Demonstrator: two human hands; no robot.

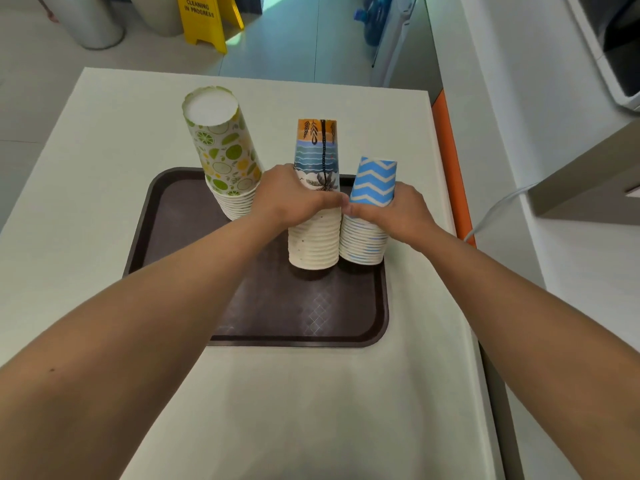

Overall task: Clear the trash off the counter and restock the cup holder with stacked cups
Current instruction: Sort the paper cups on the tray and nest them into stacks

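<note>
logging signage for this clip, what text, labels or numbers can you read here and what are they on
"CLEANING IN PROGRESS": on the yellow floor sign standing on the floor beyond the counter.
The orange band at the top of that sign is cut off and unreadable.
The cup stacks show only patterns (limes, a beach scene, blue zigzags), no words.
No text shows on the tray.

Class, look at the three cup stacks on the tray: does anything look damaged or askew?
Yes. The lime-print stack at the tray's far left leans, and its top cup's rim is ragged. The palm-print stack and zigzag stack look intact.
</note>
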